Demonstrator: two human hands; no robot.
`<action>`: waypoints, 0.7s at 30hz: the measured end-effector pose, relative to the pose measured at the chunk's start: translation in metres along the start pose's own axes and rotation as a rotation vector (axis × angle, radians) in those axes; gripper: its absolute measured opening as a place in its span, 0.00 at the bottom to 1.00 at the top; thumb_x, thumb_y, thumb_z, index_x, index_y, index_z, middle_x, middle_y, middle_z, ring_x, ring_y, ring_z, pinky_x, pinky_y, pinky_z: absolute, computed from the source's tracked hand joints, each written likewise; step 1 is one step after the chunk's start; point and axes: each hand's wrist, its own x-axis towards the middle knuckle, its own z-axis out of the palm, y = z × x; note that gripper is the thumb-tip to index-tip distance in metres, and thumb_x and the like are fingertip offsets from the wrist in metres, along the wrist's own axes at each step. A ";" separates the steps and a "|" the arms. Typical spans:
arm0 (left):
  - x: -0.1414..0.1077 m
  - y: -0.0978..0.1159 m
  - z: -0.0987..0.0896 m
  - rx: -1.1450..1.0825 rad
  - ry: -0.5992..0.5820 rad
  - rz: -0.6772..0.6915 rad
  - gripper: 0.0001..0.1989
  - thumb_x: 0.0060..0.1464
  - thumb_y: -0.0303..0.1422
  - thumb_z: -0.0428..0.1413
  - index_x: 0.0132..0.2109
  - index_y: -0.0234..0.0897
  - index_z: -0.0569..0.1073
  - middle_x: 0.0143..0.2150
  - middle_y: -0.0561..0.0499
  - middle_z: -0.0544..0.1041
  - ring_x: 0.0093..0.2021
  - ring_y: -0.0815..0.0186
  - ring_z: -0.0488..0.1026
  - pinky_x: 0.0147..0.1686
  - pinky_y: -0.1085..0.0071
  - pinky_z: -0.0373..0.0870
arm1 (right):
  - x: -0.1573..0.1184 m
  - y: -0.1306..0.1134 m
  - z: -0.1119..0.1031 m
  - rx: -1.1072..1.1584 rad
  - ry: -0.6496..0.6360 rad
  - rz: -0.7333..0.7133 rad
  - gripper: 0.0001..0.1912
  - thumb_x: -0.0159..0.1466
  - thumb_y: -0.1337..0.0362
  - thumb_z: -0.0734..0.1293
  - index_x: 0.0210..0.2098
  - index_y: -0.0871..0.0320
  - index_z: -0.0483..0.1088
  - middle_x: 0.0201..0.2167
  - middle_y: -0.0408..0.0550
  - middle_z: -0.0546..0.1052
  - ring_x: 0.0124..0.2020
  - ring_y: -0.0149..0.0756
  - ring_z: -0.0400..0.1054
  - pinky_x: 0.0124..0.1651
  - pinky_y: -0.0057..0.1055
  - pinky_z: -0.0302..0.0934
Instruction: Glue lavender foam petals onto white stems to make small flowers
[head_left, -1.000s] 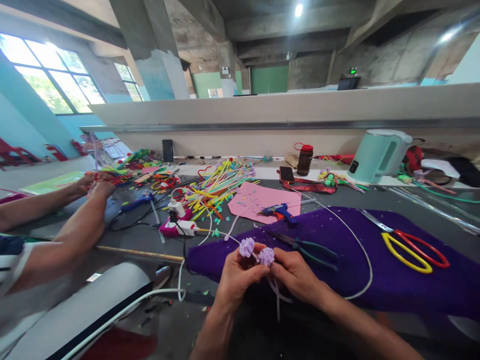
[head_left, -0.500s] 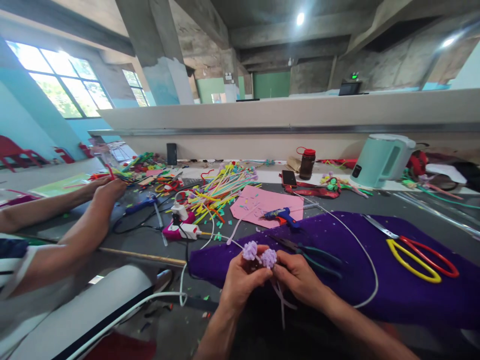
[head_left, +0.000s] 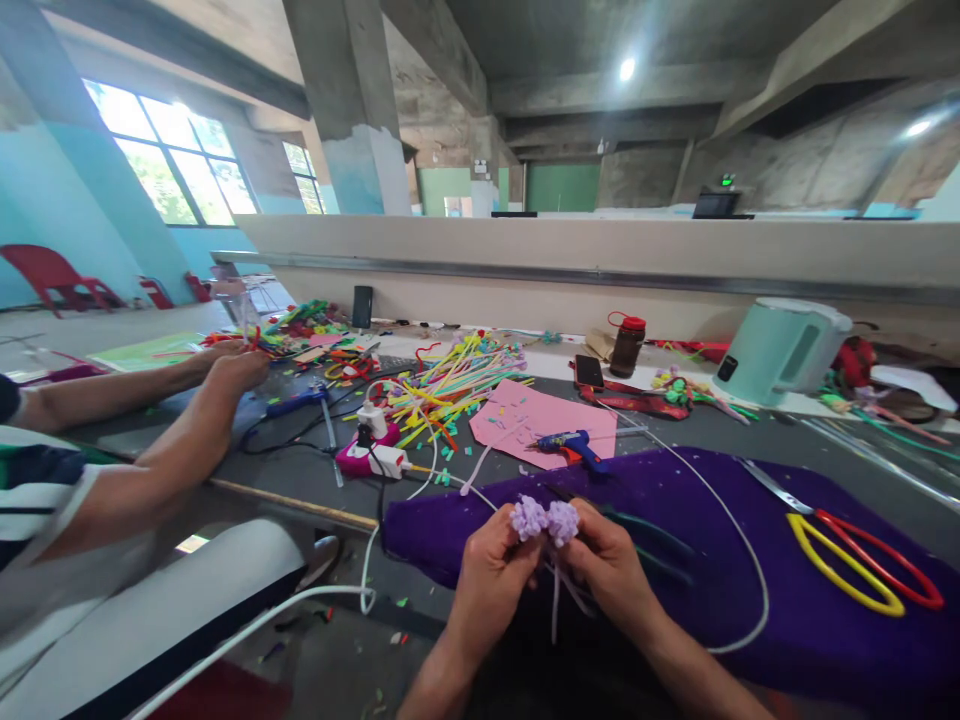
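Two fluffy lilac pipe-cleaner flowers are held side by side, touching or nearly so, above the front edge of a purple cloth [head_left: 750, 560]. My left hand [head_left: 495, 565] is closed on the left lilac flower [head_left: 529, 518]. My right hand [head_left: 611, 565] pinches the right lilac flower [head_left: 562, 522]. Thin lilac stems [head_left: 556, 605] hang down between the hands. Dark green-handled pliers [head_left: 652, 545] lie on the cloth, partly behind my right hand. Beyond the cloth, a blue glue gun [head_left: 574, 447] rests on a pink sheet [head_left: 502, 412].
Scissors [head_left: 862, 560] lie on the cloth at right, crossed nearby by a white cable [head_left: 754, 560]. Further back are a kettle [head_left: 780, 350], bottle [head_left: 627, 346], phone [head_left: 589, 371], pipe cleaners [head_left: 450, 385] and power strip [head_left: 371, 457]. Another person's arms [head_left: 172, 430] reach in from the left.
The view has shifted, so the scene sits further right. Both hands have brought the two flowers closer together, and the blooms now face more upward.
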 end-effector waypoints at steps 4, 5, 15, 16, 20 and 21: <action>-0.001 -0.003 0.002 0.087 0.031 0.003 0.09 0.55 0.33 0.50 0.32 0.34 0.71 0.28 0.53 0.65 0.24 0.73 0.63 0.23 0.77 0.62 | 0.000 0.003 0.005 0.163 0.011 0.114 0.06 0.59 0.62 0.64 0.29 0.59 0.67 0.22 0.38 0.59 0.20 0.24 0.50 0.22 0.22 0.48; -0.001 -0.005 0.003 0.095 0.039 0.006 0.08 0.55 0.33 0.50 0.33 0.35 0.72 0.29 0.53 0.66 0.24 0.72 0.64 0.23 0.77 0.63 | 0.000 0.003 0.006 0.196 0.016 0.129 0.06 0.59 0.62 0.64 0.30 0.59 0.68 0.21 0.38 0.59 0.20 0.23 0.50 0.22 0.22 0.47; 0.002 -0.005 0.004 0.155 0.033 0.124 0.11 0.54 0.29 0.50 0.43 0.39 0.73 0.38 0.49 0.71 0.40 0.63 0.68 0.42 0.68 0.65 | 0.003 -0.002 0.008 0.296 -0.009 0.194 0.10 0.57 0.60 0.66 0.25 0.61 0.70 0.21 0.39 0.59 0.20 0.23 0.49 0.21 0.23 0.45; 0.002 -0.005 0.005 0.161 0.029 0.135 0.11 0.54 0.29 0.49 0.43 0.39 0.73 0.38 0.48 0.70 0.40 0.63 0.68 0.42 0.68 0.65 | 0.003 -0.001 0.007 0.299 -0.013 0.197 0.10 0.57 0.60 0.66 0.24 0.61 0.70 0.21 0.39 0.59 0.20 0.23 0.49 0.21 0.23 0.46; 0.000 -0.007 0.006 0.166 0.013 0.129 0.13 0.54 0.28 0.48 0.45 0.40 0.72 0.39 0.47 0.69 0.39 0.63 0.68 0.40 0.69 0.66 | 0.001 0.004 0.008 0.340 -0.008 0.245 0.12 0.55 0.59 0.68 0.22 0.61 0.69 0.19 0.38 0.58 0.19 0.23 0.48 0.21 0.23 0.46; -0.001 -0.007 0.006 0.170 -0.002 0.120 0.15 0.54 0.28 0.48 0.47 0.41 0.71 0.38 0.48 0.69 0.39 0.63 0.68 0.40 0.69 0.66 | 0.001 0.004 0.008 0.347 -0.001 0.260 0.11 0.54 0.58 0.69 0.23 0.61 0.69 0.19 0.38 0.58 0.19 0.23 0.48 0.21 0.23 0.46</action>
